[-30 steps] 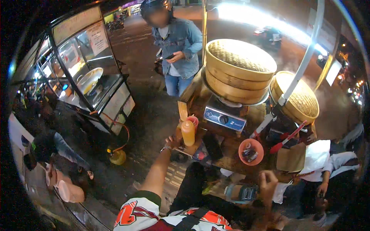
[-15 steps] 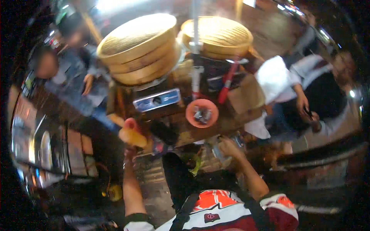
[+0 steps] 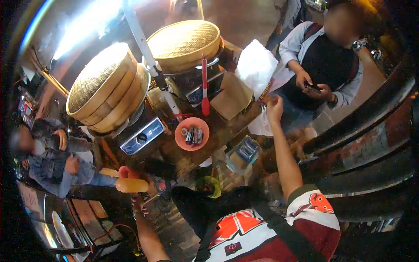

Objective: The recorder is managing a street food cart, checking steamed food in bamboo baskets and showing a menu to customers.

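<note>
My right hand [image 3: 274, 109] is raised at the right end of the cart top, its fingers curled closed. It is beside a white plastic bag [image 3: 256, 65] and a narrow printed strip [image 3: 265, 89]; what it grips, if anything, is hidden. White plastic [image 3: 260, 124] hangs just left of it. Low at the left, my left hand [image 3: 137, 203] is by the cart's near edge, just below a squeeze bottle of yellow sauce [image 3: 132, 185] and a red-capped bottle [image 3: 124, 172]. Its fingers are dark and partly hidden, so I cannot tell whether they hold anything.
Two bamboo steamers [image 3: 107, 94] [image 3: 183, 46] stand behind a blue-fronted burner [image 3: 142, 136]. Red tongs [image 3: 205, 87], a cardboard box [image 3: 231, 96], a pink bowl of coins and notes [image 3: 192, 134] and a pole [image 3: 144, 43] are nearby. People stand left and right, one holding a phone [image 3: 312, 87].
My right hand has moved up and away from the small tray to the white bag. The view has swung right, so the steamers and bowl appear farther left.
</note>
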`<state>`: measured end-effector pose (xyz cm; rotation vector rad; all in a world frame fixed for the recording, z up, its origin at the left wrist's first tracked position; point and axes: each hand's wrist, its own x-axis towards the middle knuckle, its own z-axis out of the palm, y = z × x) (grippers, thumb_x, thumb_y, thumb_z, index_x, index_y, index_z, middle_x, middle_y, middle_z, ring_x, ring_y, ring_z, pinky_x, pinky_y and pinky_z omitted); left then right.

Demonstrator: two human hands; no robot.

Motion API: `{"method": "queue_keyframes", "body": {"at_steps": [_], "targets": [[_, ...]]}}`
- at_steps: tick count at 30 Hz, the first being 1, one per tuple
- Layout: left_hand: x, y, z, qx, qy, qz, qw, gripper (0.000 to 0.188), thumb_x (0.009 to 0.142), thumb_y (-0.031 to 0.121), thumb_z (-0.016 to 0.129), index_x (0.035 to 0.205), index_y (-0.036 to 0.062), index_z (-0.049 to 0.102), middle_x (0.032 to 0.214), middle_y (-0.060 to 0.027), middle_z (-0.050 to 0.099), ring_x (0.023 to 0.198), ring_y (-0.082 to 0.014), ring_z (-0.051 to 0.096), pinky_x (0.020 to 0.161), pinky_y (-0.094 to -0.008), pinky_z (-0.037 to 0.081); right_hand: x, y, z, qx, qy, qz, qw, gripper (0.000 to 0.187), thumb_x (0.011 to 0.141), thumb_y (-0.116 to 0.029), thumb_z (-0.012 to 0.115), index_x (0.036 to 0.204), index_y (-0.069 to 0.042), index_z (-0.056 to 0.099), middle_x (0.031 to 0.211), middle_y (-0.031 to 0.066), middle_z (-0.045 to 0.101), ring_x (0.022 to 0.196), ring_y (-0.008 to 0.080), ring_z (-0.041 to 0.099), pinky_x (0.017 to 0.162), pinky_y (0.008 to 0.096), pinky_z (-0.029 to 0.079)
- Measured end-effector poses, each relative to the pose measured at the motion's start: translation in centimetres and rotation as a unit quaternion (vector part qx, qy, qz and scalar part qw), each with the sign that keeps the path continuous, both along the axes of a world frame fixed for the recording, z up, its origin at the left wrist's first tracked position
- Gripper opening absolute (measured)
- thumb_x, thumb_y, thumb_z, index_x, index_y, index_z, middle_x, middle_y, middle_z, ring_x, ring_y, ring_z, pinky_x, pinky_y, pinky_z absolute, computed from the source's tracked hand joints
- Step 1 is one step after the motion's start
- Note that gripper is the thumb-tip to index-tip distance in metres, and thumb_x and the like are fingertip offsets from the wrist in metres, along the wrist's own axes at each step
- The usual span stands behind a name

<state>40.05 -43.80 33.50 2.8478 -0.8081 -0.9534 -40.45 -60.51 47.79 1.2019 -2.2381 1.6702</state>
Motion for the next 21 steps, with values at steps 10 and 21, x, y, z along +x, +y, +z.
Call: {"method": "queue_keyframes", "body": {"at_steps": [10,21], "targets": [[-2.9,-1.7,-1.1,-0.017,0.035,-0.016,0.999,0.093,0.092,0.073,0.024,0.155,0.0056,0.008,0.160,-0.0241,0.003,0.147,-0.0443,0.007,0.118,-0.0516,0.016,-11.9,-9.7,-2.0,-0.001,-0.210,0.149,0.966,0.027,0.090,-0.016,0.056,0.108,-0.004,0.071,0.098,0.0140,0.073,0.089,0.0272,0.070,0.082,0.0388,0.053],[-3.0,-2.7,-2.9,-0.027,0.047,-0.025,0.998,0.094,0.092,0.073,0.025,0.155,0.0056,0.008,0.160,-0.0246,0.003,0.147,-0.0444,0.008,0.118,-0.0515,0.017,-8.9,-5.9,12.8,-0.162,0.212,0.044,0.963,0.025,0.085,-0.006,0.060,0.106,0.003,0.068,0.102,0.0228,0.070,0.093,0.0391,0.067,0.081,0.0431,0.050]]}}
